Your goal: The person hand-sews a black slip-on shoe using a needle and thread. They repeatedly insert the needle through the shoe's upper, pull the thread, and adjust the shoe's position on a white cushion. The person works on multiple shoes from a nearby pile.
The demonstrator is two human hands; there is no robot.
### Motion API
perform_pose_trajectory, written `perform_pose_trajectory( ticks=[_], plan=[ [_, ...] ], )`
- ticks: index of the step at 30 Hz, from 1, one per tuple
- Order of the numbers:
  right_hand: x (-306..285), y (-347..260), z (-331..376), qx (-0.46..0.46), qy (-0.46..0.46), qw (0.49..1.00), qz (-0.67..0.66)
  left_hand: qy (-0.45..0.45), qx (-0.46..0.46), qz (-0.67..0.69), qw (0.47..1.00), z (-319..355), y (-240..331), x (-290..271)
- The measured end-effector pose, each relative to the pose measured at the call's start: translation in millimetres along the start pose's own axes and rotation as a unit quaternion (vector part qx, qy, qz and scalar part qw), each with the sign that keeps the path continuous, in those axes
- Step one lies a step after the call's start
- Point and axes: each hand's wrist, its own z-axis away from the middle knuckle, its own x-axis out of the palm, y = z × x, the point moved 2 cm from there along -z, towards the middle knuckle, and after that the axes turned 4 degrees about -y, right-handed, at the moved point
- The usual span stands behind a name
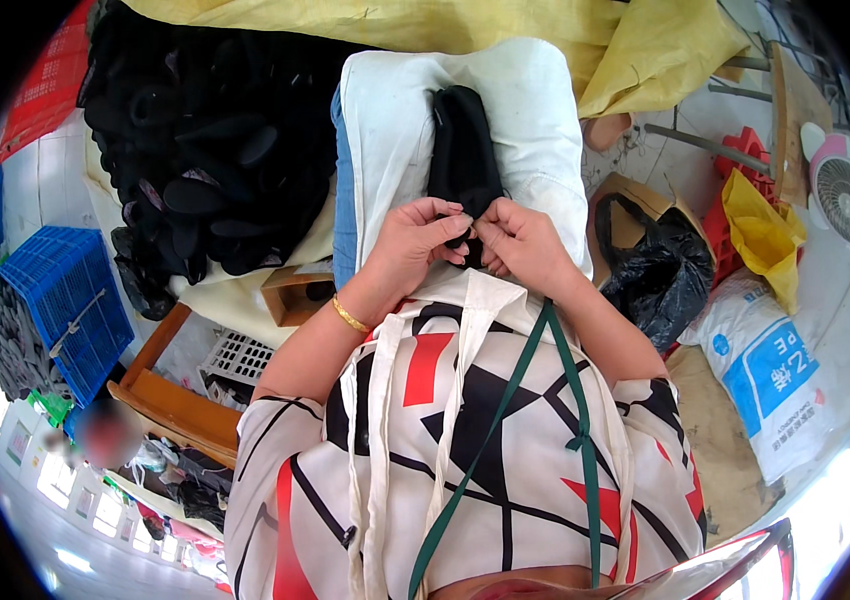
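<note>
A long black sock-like fabric piece (463,145) lies lengthwise on white cloth (535,110) draped over my lap or a padded support. At its near end, my left hand (423,238) pinches the fabric between thumb and fingers. My right hand (520,240) is closed on the same end, its thumb and forefinger pressed together beside the left fingertips. Whether a small tool or thread sits between the fingertips is too small to tell. A gold bracelet (350,314) circles my left wrist.
At the left stands a big heap of similar black pieces (215,150). Beyond it are a blue crate (70,300) and a wooden stool (180,405). On the right are a black plastic bag (660,275) in a carton, a white sack (760,370) and a fan (847,195).
</note>
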Motion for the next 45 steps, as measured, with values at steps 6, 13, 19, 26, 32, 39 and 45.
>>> perform_pose_trajectory(
  ticks=[6,13,19,26,32,39,45],
  plan=[
    [-1.7,-2.5,-3.8,-0.007,-0.03,0.998,-0.046,0.009,0.003,-0.013,1.0,0.5,0.4,2.0],
    [4.0,-13.9,-4.2,-0.066,0.052,0.995,0.062,0.009,0.017,-0.086,0.996,2.9,3.4,8.5],
    [-6.0,-36.2,-2.5,-0.006,-0.052,0.998,0.041,0.0,0.009,-0.143,0.99,0.2,0.1,5.3],
    [-34.5,-38.0,-23.3,-0.243,0.043,0.874,0.419,0.013,0.033,-0.166,0.985,10.1,5.4,13.9],
    [-11.8,-7.2,-32.7,-0.175,-0.045,0.978,0.105,0.009,0.098,-0.227,0.969,20.2,25.5,13.8],
    [-14.2,-4.1,-16.5,-0.135,-0.034,0.99,-0.008,0.025,0.071,-0.313,0.947,21.3,18.2,-0.7],
    [-11.4,-14.4,-8.2,-0.27,-0.035,0.95,0.156,0.022,0.069,-0.35,0.934,21.3,14.5,0.8]
  ],
)
